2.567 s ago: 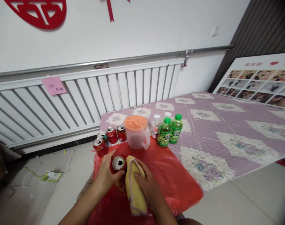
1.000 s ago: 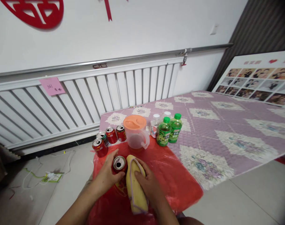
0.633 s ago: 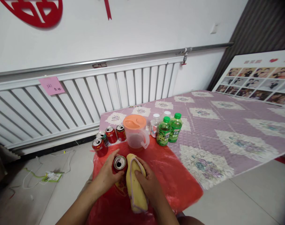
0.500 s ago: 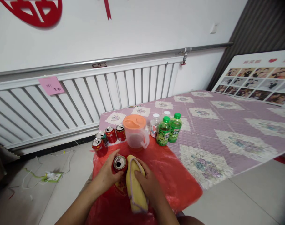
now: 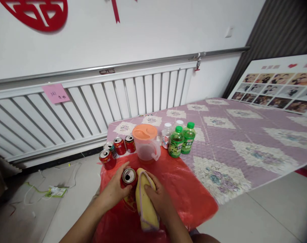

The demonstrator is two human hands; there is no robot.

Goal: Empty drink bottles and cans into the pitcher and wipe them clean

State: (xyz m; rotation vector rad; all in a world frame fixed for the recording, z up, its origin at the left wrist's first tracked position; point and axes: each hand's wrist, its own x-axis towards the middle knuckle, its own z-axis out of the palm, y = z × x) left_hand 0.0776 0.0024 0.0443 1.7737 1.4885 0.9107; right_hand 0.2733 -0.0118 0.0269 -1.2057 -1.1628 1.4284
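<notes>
An opened red drink can point(image 5: 129, 177) stands upright over the red plastic sheet point(image 5: 178, 189), with my left hand point(image 5: 117, 189) wrapped around its left side. In my right hand point(image 5: 157, 194) is a folded yellow cloth point(image 5: 146, 206) with a purple edge, held against or close beside the can's right side; I cannot tell whether they touch. The fingers of both hands are closed on what they hold. Beyond them stands a clear pitcher point(image 5: 144, 150) with an orange lid point(image 5: 144, 131).
Several opened cans, such as a red can point(image 5: 107, 160), stand left of the pitcher. To its right are green-capped bottles point(image 5: 176, 143) and white-capped bottles point(image 5: 165, 136) on a purple floral cover point(image 5: 219, 141). A white radiator point(image 5: 113, 98) lines the wall. Cords point(image 5: 39, 182) lie on the floor.
</notes>
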